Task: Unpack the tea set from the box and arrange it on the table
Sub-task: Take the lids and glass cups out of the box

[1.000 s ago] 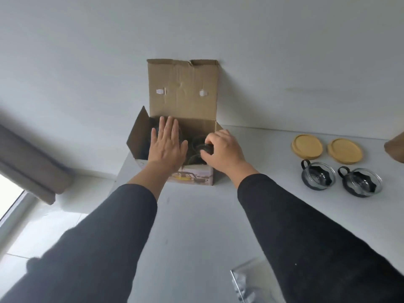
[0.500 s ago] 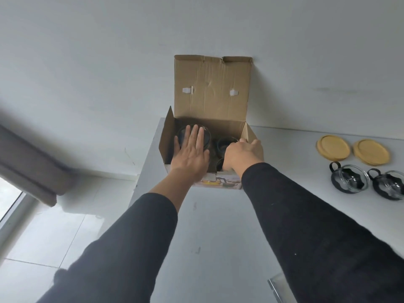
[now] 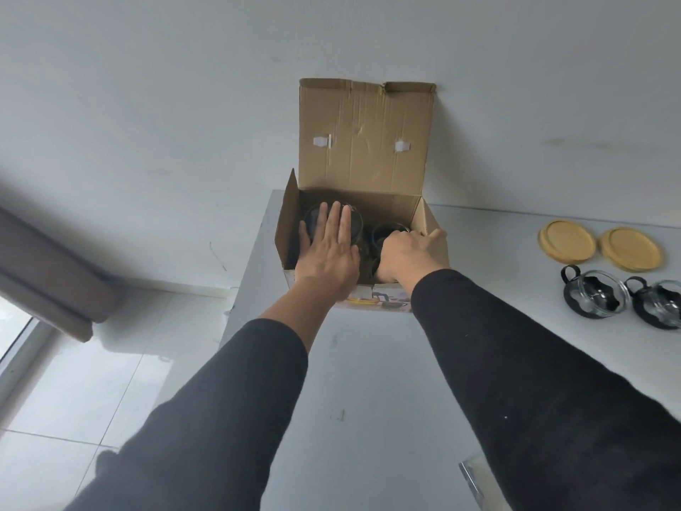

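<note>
Two cups and two lids sit at right; in the box, the left hand lies flat and released on glassware, the right hand reaches inside, grasp unclear.

The box stands on the table at its far left corner, its lid upright against the wall behind. Inside it lie glass pieces, the left hand over its left half, the right hand in its right half. Well right of the box sit two coasters, two cups before them
</note>
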Tool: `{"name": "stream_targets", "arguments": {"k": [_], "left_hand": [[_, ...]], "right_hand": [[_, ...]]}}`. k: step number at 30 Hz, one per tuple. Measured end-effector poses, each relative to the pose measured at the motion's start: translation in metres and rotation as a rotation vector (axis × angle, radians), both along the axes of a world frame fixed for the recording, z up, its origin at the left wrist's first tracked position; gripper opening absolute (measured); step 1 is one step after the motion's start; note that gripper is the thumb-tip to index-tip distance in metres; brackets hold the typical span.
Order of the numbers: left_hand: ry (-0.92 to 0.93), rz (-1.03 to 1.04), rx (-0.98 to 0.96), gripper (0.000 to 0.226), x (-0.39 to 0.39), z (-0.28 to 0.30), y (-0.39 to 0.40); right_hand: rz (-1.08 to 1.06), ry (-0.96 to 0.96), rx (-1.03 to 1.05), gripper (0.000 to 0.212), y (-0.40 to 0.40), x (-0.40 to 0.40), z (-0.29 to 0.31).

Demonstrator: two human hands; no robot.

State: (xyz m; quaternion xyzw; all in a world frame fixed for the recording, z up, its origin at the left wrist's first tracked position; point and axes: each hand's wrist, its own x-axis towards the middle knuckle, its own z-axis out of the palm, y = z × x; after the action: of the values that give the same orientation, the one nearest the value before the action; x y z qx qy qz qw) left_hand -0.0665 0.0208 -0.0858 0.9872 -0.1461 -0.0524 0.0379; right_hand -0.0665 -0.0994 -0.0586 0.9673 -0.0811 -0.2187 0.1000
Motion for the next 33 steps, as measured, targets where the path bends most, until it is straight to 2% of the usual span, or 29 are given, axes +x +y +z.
{"name": "stream_targets", "arguments": {"k": [7,12,18,20,25,29,33], "left_hand": [[0.079,0.011,-0.156,0.056,0.000,0.006,0.003],[0.066,0.097,-0.320,0.055,-0.003,0.015,0.001],[-0.073,0.070,-0.372,0.056,-0.012,0.028,-0.038],[-0.108,0.020,-0.421,0.055,-0.020,0.033,-0.064],[-0.156,-0.125,-0.568,0.054,-0.056,0.031,-0.143],[-0.078,-0.133,-0.552,0.057,-0.099,0.004,-0.212],[0.050,-0.089,-0.454,0.061,-0.146,-0.036,-0.268]], "right_hand": [[0.012,-0.154,0.167,0.074,-0.008,-0.008,0.031],[-0.070,-0.448,0.455,0.081,-0.024,-0.018,0.041],[-0.346,-0.747,0.887,0.072,-0.068,-0.049,0.048],[-0.417,-0.828,0.970,0.070,-0.088,-0.065,0.044],[-0.599,-1.031,0.946,0.067,-0.151,-0.113,0.023],[-0.728,-1.151,0.913,0.073,-0.212,-0.158,-0.004],[-0.798,-1.166,0.857,0.079,-0.271,-0.202,-0.032]]}}
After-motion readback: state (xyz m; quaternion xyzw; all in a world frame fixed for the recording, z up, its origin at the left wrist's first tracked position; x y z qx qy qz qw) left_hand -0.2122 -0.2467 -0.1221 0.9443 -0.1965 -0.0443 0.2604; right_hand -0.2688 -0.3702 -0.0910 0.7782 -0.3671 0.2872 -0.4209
